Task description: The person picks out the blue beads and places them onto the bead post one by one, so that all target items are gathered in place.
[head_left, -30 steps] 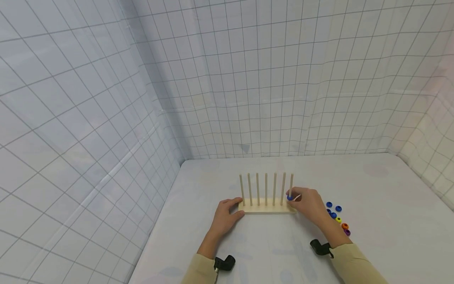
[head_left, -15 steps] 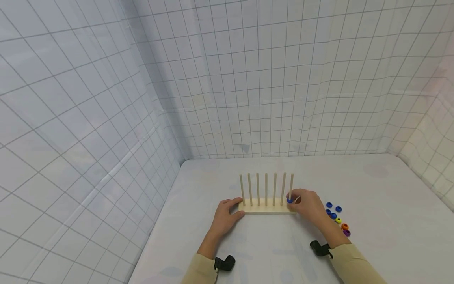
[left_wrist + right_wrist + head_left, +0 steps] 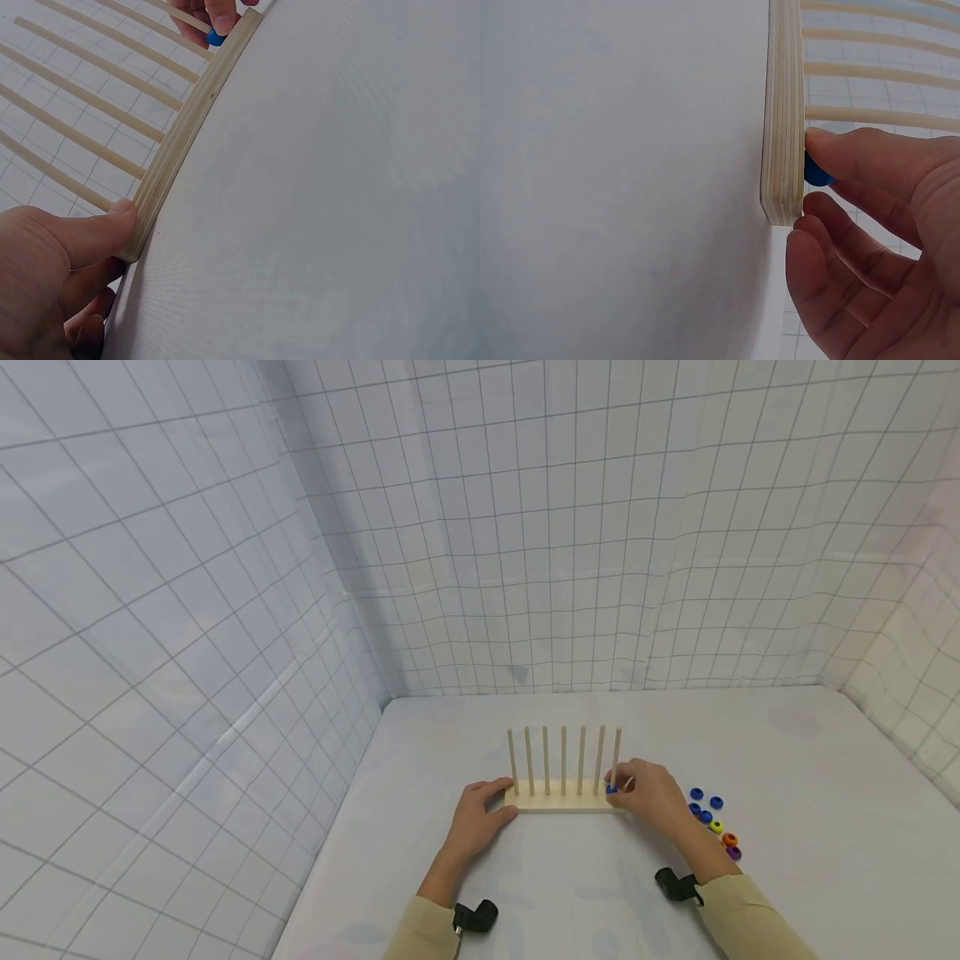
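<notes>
A wooden pegboard with a row of several upright pegs stands on the table. My left hand grips its left end, the thumb on the front edge and the fingers behind, as the left wrist view shows. At the opposite end, my right hand pinches a blue bead between thumb and index finger. That bead is around the foot of the rightmost peg, down at the base. In the right wrist view the fingers partly cover the blue bead; the other pegs carry no beads.
Loose beads lie to the right of my right hand: several blue ones, a yellow bead, an orange bead and a purple bead. My right forearm partly hides this group. Gridded white sheets enclose the table.
The blue bead has slid down the rightmost peg to the base, with my right hand lowering along with it. My left hand has stayed at the pegboard's left end.
</notes>
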`<state>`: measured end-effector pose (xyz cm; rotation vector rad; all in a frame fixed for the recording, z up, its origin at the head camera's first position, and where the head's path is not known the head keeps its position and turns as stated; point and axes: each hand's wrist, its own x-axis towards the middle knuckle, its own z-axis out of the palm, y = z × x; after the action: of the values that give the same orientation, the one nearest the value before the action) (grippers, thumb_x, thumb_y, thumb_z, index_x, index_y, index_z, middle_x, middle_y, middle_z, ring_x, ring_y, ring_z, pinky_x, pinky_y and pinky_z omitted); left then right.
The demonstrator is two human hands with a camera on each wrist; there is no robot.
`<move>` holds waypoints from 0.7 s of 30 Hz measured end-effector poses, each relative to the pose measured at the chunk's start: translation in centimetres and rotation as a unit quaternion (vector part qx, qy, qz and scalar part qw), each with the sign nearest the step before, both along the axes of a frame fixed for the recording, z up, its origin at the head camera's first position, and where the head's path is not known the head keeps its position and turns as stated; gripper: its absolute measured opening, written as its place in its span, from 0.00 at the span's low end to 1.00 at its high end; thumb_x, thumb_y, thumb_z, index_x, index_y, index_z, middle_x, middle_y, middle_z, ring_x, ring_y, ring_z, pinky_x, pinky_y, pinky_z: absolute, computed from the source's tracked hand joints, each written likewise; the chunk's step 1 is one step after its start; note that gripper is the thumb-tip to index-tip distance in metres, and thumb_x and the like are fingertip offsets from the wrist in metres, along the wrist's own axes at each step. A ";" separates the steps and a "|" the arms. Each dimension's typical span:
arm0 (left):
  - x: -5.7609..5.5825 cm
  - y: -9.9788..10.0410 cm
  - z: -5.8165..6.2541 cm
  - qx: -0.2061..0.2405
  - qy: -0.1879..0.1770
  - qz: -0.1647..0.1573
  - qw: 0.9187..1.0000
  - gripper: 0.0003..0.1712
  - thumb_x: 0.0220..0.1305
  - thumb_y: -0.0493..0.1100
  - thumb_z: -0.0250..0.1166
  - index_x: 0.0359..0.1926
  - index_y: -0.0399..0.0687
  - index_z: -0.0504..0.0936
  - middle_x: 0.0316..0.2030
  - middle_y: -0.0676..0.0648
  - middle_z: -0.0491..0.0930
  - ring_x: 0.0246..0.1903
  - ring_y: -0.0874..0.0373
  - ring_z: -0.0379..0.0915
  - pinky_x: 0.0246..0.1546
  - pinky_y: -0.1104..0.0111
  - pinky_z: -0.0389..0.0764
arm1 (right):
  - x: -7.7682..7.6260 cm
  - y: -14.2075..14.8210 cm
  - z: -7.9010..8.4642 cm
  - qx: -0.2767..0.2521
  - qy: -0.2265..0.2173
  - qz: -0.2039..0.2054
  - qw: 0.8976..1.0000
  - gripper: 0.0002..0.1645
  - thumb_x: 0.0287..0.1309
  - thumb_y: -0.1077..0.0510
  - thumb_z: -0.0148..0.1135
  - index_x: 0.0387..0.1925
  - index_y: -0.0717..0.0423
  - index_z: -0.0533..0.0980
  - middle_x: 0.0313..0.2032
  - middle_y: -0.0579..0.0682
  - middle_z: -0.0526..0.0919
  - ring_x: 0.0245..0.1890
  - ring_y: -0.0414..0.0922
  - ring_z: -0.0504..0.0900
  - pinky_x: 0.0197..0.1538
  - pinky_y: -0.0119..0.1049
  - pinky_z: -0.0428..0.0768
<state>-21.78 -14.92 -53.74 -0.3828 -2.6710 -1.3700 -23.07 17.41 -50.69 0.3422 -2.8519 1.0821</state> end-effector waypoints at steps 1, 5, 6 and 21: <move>0.0 0.0 0.0 0.000 0.000 0.000 1.000 0.26 0.61 0.45 0.73 0.61 0.49 0.83 0.57 0.42 0.78 0.61 0.42 0.66 0.61 0.42 0.66 | 0.0 0.0 0.0 -0.001 -0.001 -0.001 1.000 0.09 0.51 0.58 0.77 0.34 0.48 0.84 0.32 0.44 0.80 0.32 0.43 0.77 0.29 0.37 0.76; 0.0 -0.1 -0.1 0.004 -0.002 -0.003 1.000 0.26 0.61 0.46 0.73 0.61 0.49 0.83 0.57 0.41 0.78 0.61 0.42 0.66 0.61 0.42 0.66 | 0.1 -0.1 0.1 -0.001 -0.008 -0.004 1.000 0.10 0.51 0.58 0.78 0.36 0.49 0.85 0.33 0.45 0.80 0.33 0.44 0.77 0.30 0.37 0.77; 0.0 -0.1 -0.1 0.004 -0.002 -0.003 1.000 0.26 0.61 0.46 0.73 0.61 0.49 0.82 0.57 0.41 0.78 0.61 0.42 0.66 0.61 0.42 0.66 | 0.1 -0.1 0.1 0.000 -0.011 -0.004 1.000 0.11 0.51 0.58 0.78 0.37 0.49 0.85 0.33 0.45 0.80 0.33 0.44 0.77 0.30 0.37 0.77; 0.0 -0.1 0.1 -0.003 -0.001 -0.006 1.000 0.26 0.62 0.45 0.72 0.61 0.47 0.82 0.59 0.41 0.78 0.62 0.41 0.66 0.61 0.43 0.66 | 1.6 1.0 2.3 0.031 0.005 0.002 1.000 0.20 0.53 0.57 0.75 0.49 0.53 0.84 0.41 0.48 0.85 0.37 0.45 0.79 0.31 0.38 0.76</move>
<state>-21.75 -14.99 -53.63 -0.3993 -2.6795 -1.3676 -21.44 18.44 -48.36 0.3558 -2.8806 0.9919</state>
